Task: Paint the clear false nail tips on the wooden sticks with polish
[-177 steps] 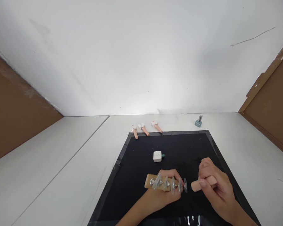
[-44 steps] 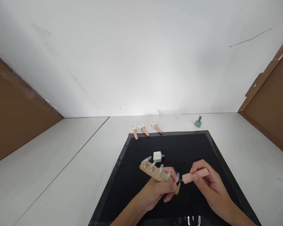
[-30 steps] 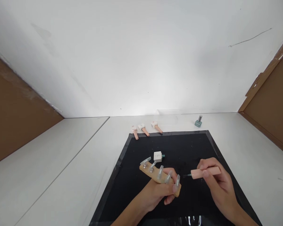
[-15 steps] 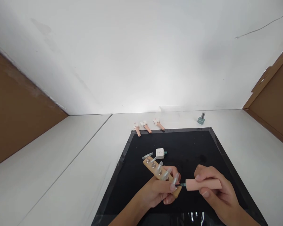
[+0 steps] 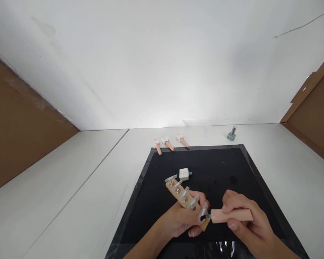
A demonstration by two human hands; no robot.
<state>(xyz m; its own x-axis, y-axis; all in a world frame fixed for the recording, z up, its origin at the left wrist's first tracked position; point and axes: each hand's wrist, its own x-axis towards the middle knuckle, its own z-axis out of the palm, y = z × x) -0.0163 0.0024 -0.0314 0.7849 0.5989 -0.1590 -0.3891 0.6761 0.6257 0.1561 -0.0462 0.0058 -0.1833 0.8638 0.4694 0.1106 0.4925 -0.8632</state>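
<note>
My left hand (image 5: 182, 217) is closed around a wooden nail-tip stand (image 5: 178, 195), which slants down to the right over the black mat. Several clear false nails (image 5: 185, 193) stick up from metal studs along it. In my right hand (image 5: 250, 221) is the pink cap of a nail polish brush (image 5: 230, 215), pinched between thumb and fingers. Its dark bristles lie at the false nail (image 5: 203, 211) nearest my left thumb; whether they press on it I cannot tell. An uncapped white polish bottle (image 5: 184, 174) with a teal neck lies on the mat beyond the stand.
Three white bottles with pink caps (image 5: 169, 144) lie at the mat's far left edge. A teal polish bottle (image 5: 231, 134) with a silver cap is at the back right. The black mat (image 5: 218, 162) covers part of the white table (image 5: 275, 154). Brown cardboard panels (image 5: 21, 126) flank both sides.
The brush has shifted slightly left and down, its bristles now over the nearest false nail. The stand has moved a little right and down with my left hand. The view has tilted slightly.
</note>
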